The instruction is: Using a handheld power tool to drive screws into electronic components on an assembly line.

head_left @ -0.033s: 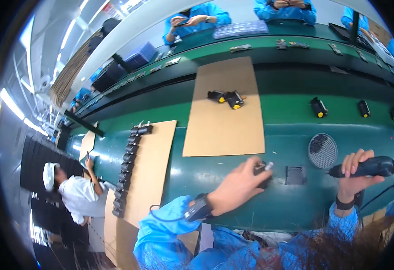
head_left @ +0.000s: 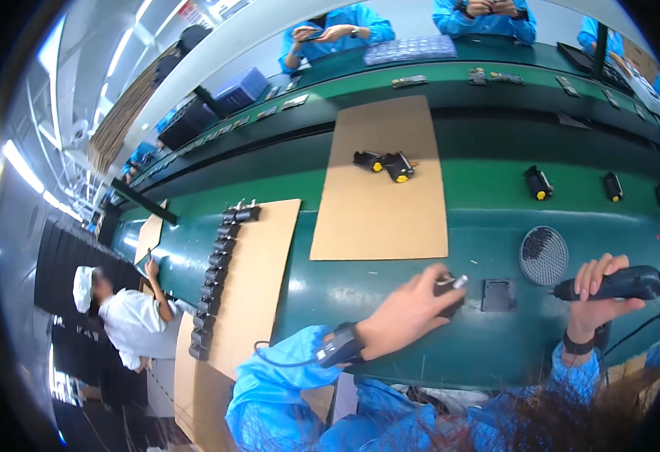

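My left hand [head_left: 405,316] is closed around a small black part [head_left: 450,285] with a silvery cylindrical end, low over the green bench. Fingers cover much of that part. On the right, my right hand [head_left: 592,310] grips a black electric screwdriver [head_left: 625,283], its tip pointing left and a cable trailing from its rear. Between the hands lies a small square black fixture [head_left: 498,294]. A round dimpled dish [head_left: 543,255], partly filled with tiny dark pieces that look like screws, sits just beyond the screwdriver's tip.
A cardboard sheet [head_left: 379,218] bears black-and-yellow assemblies [head_left: 399,167]. More stand along the green strip [head_left: 539,183]. At left, several black parts [head_left: 211,282] line another cardboard sheet [head_left: 266,264]. Co-workers in blue [head_left: 337,34] sit across; a person in white [head_left: 138,324] is at left.
My left hand has shifted slightly right with the black part, closer to the square fixture. My right hand still holds the screwdriver. The whole view has drifted a little.
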The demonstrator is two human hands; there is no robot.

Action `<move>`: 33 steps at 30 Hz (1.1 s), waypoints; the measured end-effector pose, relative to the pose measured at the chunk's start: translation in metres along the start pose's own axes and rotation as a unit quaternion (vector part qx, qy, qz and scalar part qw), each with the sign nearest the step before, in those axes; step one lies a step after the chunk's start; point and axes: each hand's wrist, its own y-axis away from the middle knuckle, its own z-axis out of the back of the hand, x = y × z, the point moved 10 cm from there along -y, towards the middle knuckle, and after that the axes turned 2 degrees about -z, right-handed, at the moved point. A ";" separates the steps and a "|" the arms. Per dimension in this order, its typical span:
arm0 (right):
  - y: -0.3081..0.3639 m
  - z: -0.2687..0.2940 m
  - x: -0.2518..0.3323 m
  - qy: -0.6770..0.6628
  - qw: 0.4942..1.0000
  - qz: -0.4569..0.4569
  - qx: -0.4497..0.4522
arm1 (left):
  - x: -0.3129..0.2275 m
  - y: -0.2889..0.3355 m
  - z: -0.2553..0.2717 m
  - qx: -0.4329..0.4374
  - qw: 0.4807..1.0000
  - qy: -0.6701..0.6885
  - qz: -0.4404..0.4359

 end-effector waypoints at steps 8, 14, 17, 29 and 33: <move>0.001 0.008 -0.008 0.007 1.000 -0.013 -0.009 | 0.061 0.033 0.060 -0.124 0.990 0.038 0.052; 0.000 0.005 -0.006 -0.003 1.000 -0.011 -0.004 | 0.273 0.222 0.175 -0.385 0.832 -0.147 0.371; 0.000 0.005 -0.010 -0.005 1.000 -0.012 -0.008 | 0.313 0.274 0.177 -0.365 0.792 -0.172 0.458; 0.000 0.006 -0.006 0.004 1.000 -0.009 -0.005 | 0.355 0.270 0.184 -0.383 0.771 -0.290 0.418; 0.002 0.001 -0.006 -0.002 1.000 -0.017 0.003 | 0.360 0.273 0.189 -0.390 0.763 -0.312 0.411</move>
